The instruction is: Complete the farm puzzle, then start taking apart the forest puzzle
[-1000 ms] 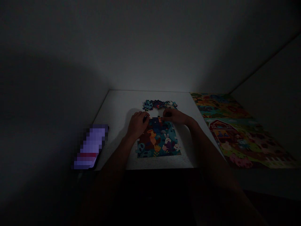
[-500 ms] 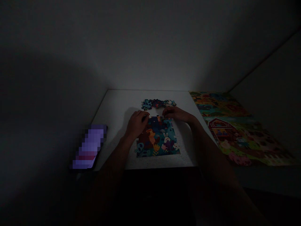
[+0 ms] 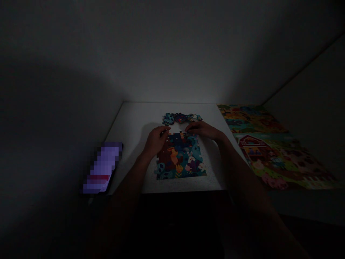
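A partly assembled jigsaw puzzle (image 3: 179, 158) lies flat on the white table, showing a rabbit, an orange animal and plants in dark blue and brown. My left hand (image 3: 156, 139) is at its upper left edge, fingers curled towards the thumb; anything between the tips is too dark to make out. At the upper right edge is my right hand (image 3: 201, 129), its fingers bent down and pressed together over the puzzle's border, hiding what they may hold. Loose puzzle pieces (image 3: 181, 117) lie in a heap just beyond both hands.
A phone (image 3: 104, 167) with a lit, blurred screen lies at the left edge of the white table (image 3: 134, 118). On the right are two colourful pictures, a farm scene (image 3: 280, 162) and an animal scene (image 3: 250, 117) behind it. Walls enclose the table; light is dim.
Both hands have shifted very slightly, the left one a little to the left and the fingers of the right one slightly leftward. The puzzle and the heap look the same.
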Action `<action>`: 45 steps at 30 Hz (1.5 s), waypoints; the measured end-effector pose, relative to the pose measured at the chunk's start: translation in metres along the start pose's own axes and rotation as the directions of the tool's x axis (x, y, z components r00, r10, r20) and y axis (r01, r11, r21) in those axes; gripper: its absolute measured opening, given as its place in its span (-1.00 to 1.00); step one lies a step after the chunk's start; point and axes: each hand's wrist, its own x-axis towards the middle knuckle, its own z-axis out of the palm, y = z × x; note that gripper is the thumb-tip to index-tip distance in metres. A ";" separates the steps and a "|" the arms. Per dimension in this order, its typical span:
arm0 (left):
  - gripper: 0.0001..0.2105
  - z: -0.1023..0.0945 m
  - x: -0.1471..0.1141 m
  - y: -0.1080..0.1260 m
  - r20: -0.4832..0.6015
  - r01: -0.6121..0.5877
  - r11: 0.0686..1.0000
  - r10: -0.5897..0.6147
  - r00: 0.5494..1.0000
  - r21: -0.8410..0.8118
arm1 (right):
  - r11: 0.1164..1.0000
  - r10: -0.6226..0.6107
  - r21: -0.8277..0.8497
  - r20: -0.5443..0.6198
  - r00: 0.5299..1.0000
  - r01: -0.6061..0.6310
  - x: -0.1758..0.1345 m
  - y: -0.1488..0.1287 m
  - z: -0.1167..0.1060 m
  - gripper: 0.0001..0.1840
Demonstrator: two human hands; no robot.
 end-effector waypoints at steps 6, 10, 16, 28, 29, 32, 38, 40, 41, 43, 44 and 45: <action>-0.75 -0.001 0.003 0.000 0.029 0.115 0.990 -0.112 0.993 -0.088 | 0.998 -0.016 -0.063 -0.004 1.000 0.016 0.004 0.004 0.004 -0.70; -0.75 -0.003 0.006 -0.002 0.033 0.130 0.987 -0.127 0.991 -0.098 | 0.997 -0.009 -0.071 -0.068 0.998 0.004 0.006 0.004 0.006 -0.71; -0.74 -0.004 0.009 -0.005 0.043 0.139 0.985 -0.135 0.990 -0.102 | 0.999 0.033 0.009 -0.326 0.945 -0.032 0.010 0.011 0.006 -0.65; -0.75 -0.005 0.017 -0.008 0.148 0.192 0.970 -0.170 0.974 -0.149 | 0.912 0.228 0.405 -0.643 0.731 0.072 0.018 0.035 -0.006 -0.40; -0.76 -0.006 0.016 -0.006 0.149 0.189 0.971 -0.167 0.975 -0.146 | 0.912 0.227 0.403 -0.650 0.726 0.076 0.019 0.037 -0.006 -0.37; -0.78 -0.007 0.015 -0.004 0.119 0.170 0.977 -0.155 0.981 -0.131 | 0.918 0.230 0.391 -0.659 0.716 0.066 0.022 0.044 -0.007 -0.31; -0.79 -0.008 0.017 -0.009 0.023 0.175 0.974 -0.173 0.985 -0.141 | 0.938 0.225 0.345 -0.656 0.720 0.022 0.025 0.053 -0.010 -0.26; -0.77 -0.009 0.018 -0.011 0.013 0.198 0.966 -0.199 0.980 -0.168 | 0.939 0.224 0.343 -0.665 0.713 0.025 0.026 0.054 -0.009 -0.26; -0.76 -0.009 0.019 -0.012 0.008 0.206 0.962 -0.208 0.978 -0.179 | 0.939 0.221 0.341 -0.671 0.708 0.030 0.026 0.054 -0.008 -0.27; -0.75 -0.010 0.020 -0.014 -0.008 0.206 0.961 -0.211 0.978 -0.184 | 0.941 0.214 0.335 -0.683 0.699 0.040 0.028 0.052 -0.005 -0.30; -0.76 -0.010 0.022 -0.014 -0.021 0.200 0.963 -0.207 0.978 -0.180 | 0.944 0.209 0.328 -0.689 0.694 0.042 0.029 0.052 -0.004 -0.31; -0.76 -0.010 0.023 -0.014 -0.033 0.192 0.966 -0.200 0.979 -0.174 | 0.947 0.204 0.317 -0.696 0.689 0.040 0.030 0.051 -0.003 -0.32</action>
